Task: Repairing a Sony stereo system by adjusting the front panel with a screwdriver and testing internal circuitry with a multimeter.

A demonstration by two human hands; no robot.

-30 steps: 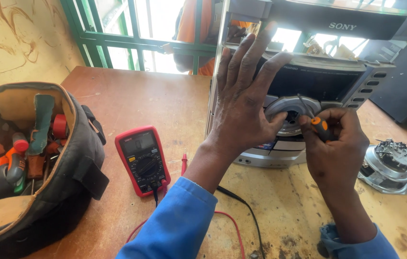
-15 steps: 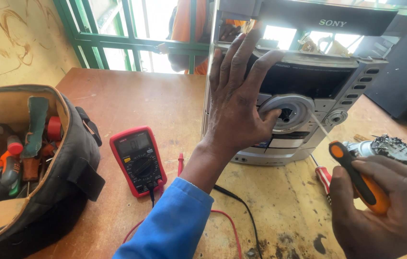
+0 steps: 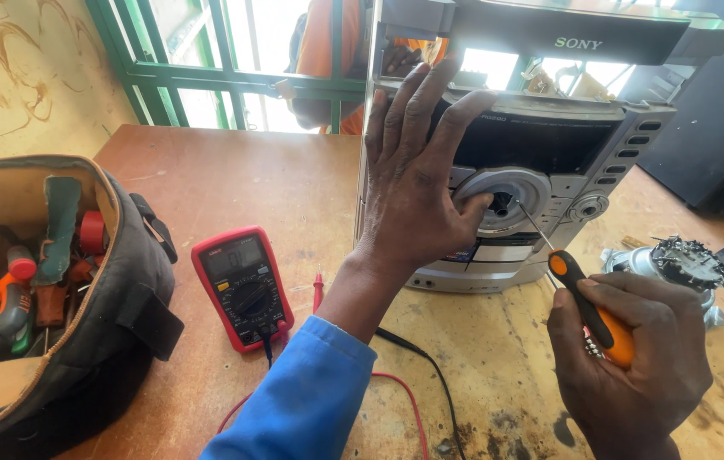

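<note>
Flanking the stereo point(image 3: 549, 170): multimeter point(image 3: 242, 285), tool bag point(image 3: 55, 307), motor part point(image 3: 677, 264).

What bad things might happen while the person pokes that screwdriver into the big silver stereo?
The screwdriver tip sits in the stereo's round dial, right beside the left hand's thumb; a slip might jab it. The tall stereo could tip if that steadying hand lets go. The multimeter leads trail under the left arm and may snag.

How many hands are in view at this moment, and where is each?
2. The left hand lies flat on the front of the silver stereo; the right hand holds an orange-handled screwdriver, tip at the stereo's round dial.
</note>
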